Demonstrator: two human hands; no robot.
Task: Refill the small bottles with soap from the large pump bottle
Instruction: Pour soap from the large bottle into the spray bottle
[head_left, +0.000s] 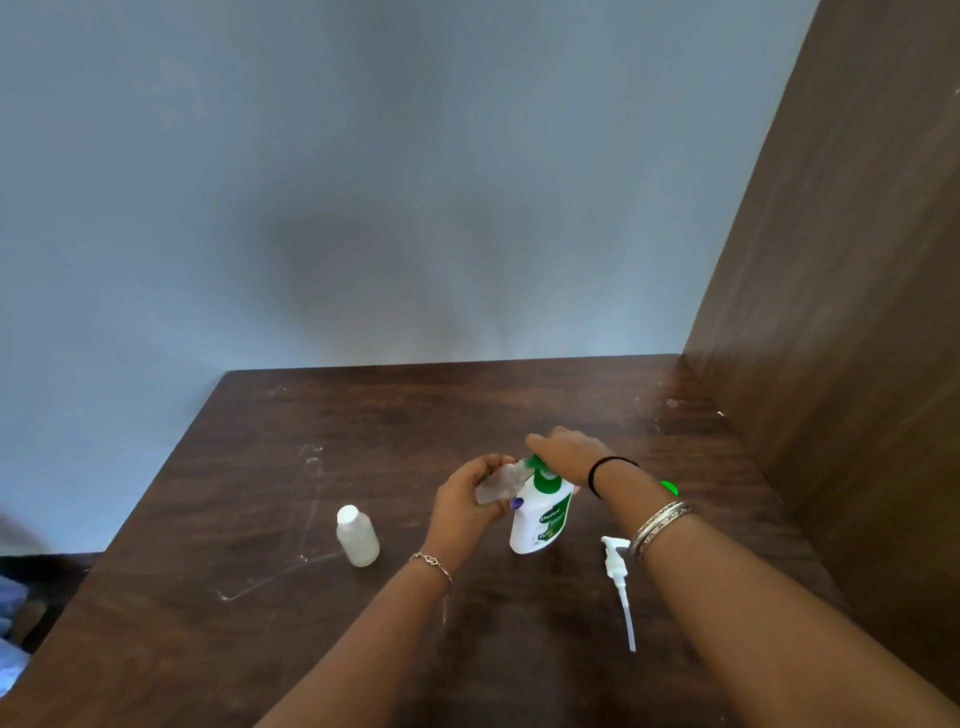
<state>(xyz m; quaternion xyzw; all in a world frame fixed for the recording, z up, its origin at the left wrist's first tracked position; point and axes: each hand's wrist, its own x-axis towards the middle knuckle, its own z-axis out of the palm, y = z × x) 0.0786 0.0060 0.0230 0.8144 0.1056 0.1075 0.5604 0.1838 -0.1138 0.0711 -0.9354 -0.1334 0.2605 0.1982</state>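
lower centre of the frame, right of middle: left hand (470, 501) has fingers curled round a small clear bottle (497, 483), tipped so its long axis runs roughly sideways, mouth toward the right and touching or just beside the green top of the large dettol soap bottle (540, 514). right hand (563, 452) sits on top of that green nozzle, fingers bent over it, looks like pressing or gripping; exact hold hidden by the hand itself. key relation: small bottle's opening lies just left of the spout, so soap must go leftward into it; mouth alignment too blurred to confirm. large bottle stands near upright on the tabletop (363, 415). second small bottle (357, 535), capped, stands upright well left of the hands. white pump head with tube (618, 582) lies loose on the tabletop, lower right, under the right forearm. small green cap-like thing (670, 488) behind right wrist. dark scratched wood tabletop, blue-grey wall behind, brown wood panel at right.
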